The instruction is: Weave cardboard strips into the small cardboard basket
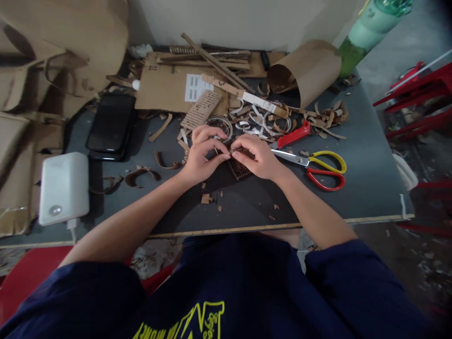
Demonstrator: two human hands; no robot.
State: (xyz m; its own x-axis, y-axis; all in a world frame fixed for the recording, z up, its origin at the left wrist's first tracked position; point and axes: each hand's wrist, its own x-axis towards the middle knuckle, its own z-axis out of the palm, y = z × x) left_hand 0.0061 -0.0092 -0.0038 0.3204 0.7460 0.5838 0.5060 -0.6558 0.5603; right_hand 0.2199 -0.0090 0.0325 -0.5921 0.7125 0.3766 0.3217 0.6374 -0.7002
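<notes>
A pale wall (219, 19) stands behind a dark grey desk (363, 193) strewn with cardboard offcuts; you work near its front edge, forearms reaching in from both sides. Your left hand (205, 155) and right hand (257, 158) meet at the fingertips, each with thumb and forefinger pinched on a small brown piece (230, 152); it is too small and too covered to name better, and the fingertip grip probably suits something so slight. Just below the pinch, partly hidden by your right hand, lies a dark brown corrugated block (239, 172), perhaps kept there so both hands share one spot.

Beside your right hand, the scissors (300, 160) lie with yellow and red handles pointing away from it; a red-handled cutter (294, 135) rests just behind them, both seemingly left within easy reach. Beyond your left hand, a ribbed cardboard piece (201, 110) leans among the scraps near a grey ring (230, 128); farther back, cardboard strips (219, 64) are piled together, likely to leave your working spot free. A black phone (112, 123) and white power bank (65, 183) sit off to the left, apparently out of the way.
</notes>
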